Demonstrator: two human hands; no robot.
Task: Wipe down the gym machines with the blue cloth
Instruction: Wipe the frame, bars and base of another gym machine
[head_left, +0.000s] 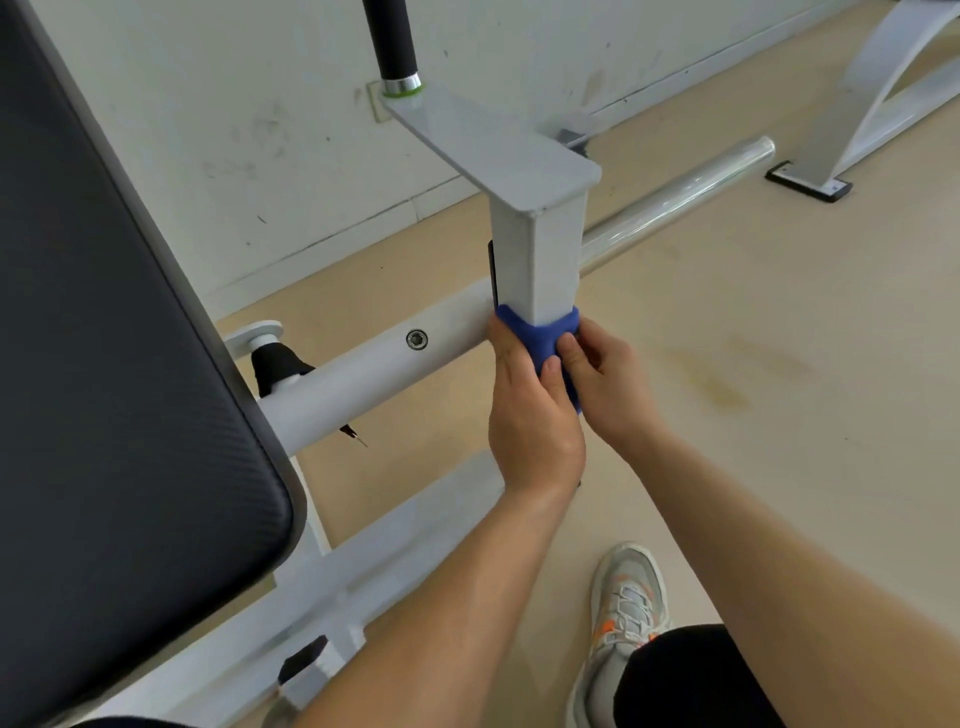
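— Cloth (550, 338) low on the white post (540, 260), folks, hugging its near faces right where the post meets the round tube (374, 369) of the machine (415, 530).
— And both hands are on it. Left hand (530, 415) is curled round the near-left side, gripping the blue fabric against the metal. Right hand (608, 379) pinches the loose tail on the right.
— How does it handle, do you reckon?
— Soft, light, floppy stuff, I'd say. It bends round those square corners with no fight, but it may bunch or slip if only one end is held. Both ends, pulled snug, looks the sensible hold.
— And the post?
— Painted steel by the look of it, stiff, smooth, fixed to the machine. Nothing fragile, so it should take firm pressure, and slick paint ought to let the cloth glide.
— Anything close by?
— Black pad (104, 312) on the left, chrome bar (675, 192) behind, black grip (389, 36) up on the flat plate (493, 140). A shoe (628, 597) on the floor (779, 364) below.
— The far side of the post is hidden, so I can't tell whether the cloth goes all the way round.
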